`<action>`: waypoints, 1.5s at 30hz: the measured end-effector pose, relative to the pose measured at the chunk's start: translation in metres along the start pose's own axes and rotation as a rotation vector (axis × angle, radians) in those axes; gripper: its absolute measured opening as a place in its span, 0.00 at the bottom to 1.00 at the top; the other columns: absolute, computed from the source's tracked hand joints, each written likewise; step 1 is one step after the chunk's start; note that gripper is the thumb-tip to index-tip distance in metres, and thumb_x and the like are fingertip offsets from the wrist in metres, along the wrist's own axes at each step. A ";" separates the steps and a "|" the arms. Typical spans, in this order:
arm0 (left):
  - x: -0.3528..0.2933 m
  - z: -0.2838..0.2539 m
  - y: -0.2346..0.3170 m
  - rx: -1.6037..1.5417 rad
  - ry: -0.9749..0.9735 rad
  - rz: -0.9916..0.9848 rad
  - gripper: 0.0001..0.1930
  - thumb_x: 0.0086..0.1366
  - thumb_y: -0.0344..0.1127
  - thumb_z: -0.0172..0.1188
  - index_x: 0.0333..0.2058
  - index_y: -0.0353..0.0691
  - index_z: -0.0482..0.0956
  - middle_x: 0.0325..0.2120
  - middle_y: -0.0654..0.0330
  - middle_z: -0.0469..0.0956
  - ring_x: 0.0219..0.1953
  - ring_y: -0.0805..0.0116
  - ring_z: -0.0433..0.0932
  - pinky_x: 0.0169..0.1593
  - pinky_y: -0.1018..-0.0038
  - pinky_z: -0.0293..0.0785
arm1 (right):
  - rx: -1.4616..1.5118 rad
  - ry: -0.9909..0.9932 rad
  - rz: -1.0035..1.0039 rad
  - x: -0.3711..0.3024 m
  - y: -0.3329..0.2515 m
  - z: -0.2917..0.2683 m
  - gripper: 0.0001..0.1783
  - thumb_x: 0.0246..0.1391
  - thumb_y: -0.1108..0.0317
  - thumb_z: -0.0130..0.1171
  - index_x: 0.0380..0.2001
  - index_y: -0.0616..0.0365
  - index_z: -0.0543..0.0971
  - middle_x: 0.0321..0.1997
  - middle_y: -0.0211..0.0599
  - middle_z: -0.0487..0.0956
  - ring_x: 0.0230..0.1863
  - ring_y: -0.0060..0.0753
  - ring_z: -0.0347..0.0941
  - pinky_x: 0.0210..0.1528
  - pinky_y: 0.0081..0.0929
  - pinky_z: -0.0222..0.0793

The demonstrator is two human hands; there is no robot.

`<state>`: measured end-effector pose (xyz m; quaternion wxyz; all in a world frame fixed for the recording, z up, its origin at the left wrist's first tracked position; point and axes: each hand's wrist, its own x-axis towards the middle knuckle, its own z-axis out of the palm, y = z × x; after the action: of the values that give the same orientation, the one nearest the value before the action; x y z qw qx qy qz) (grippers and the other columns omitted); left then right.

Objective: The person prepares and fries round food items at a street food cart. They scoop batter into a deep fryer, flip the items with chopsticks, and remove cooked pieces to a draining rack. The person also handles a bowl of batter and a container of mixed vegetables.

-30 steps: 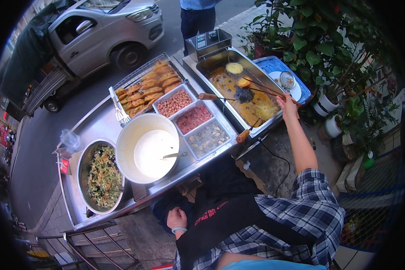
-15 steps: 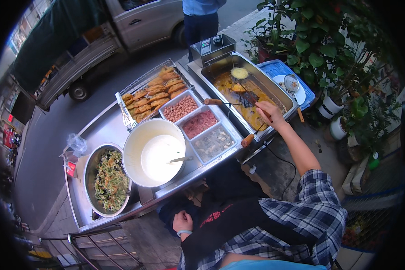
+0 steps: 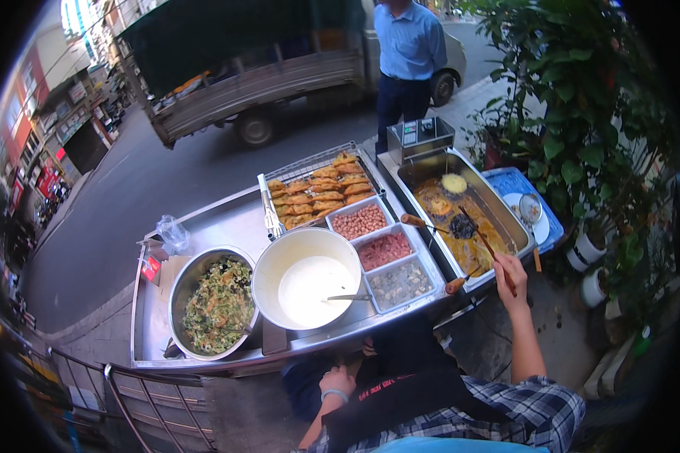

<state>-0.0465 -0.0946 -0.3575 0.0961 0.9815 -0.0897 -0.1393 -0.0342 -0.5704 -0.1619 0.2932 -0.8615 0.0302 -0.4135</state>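
My right hand (image 3: 510, 281) is closed round a pair of long brown chopsticks (image 3: 485, 243) at the near right corner of a steel fryer (image 3: 499, 202). Their tips reach a dark clump (image 3: 462, 226) in the brownish oil. A pale yellow fritter (image 3: 454, 183) and a browner fritter (image 3: 437, 204) float farther back. Two tools with wooden handles, one handle at the left rim (image 3: 413, 220) and another at the near corner (image 3: 455, 285), lean into the oil. My left hand (image 3: 338, 380) rests low by my lap, fingers curled, below the steel counter (image 3: 211, 217).
On the counter stand a white batter pot (image 3: 264, 264), a bowl of chopped vegetables (image 3: 175, 302), three ingredient tubs (image 3: 397, 225) and a rack of fried pastries (image 3: 321, 192). Metal tongs (image 3: 269, 211) lie beside the rack. A person (image 3: 409, 45) stands beyond the fryer, near a truck (image 3: 257, 90).
My view has tilted up and left, showing more of the street. My right hand has drawn back toward the fryer's near right corner, still gripping the chopsticks. My left hand stays low.
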 end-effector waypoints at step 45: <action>0.027 0.019 0.015 0.049 -0.256 0.195 0.22 0.68 0.54 0.54 0.51 0.50 0.84 0.51 0.53 0.83 0.54 0.50 0.81 0.58 0.56 0.78 | -0.558 -0.008 -0.128 -0.052 0.081 -0.019 0.18 0.57 0.75 0.66 0.51 0.49 0.81 0.51 0.39 0.78 0.44 0.48 0.82 0.42 0.39 0.79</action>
<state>-0.0291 -0.1178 -0.3793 0.0728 0.9443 -0.1997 -0.2511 -0.0666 -0.6310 -0.2322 0.0182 -0.9106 0.0873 -0.4036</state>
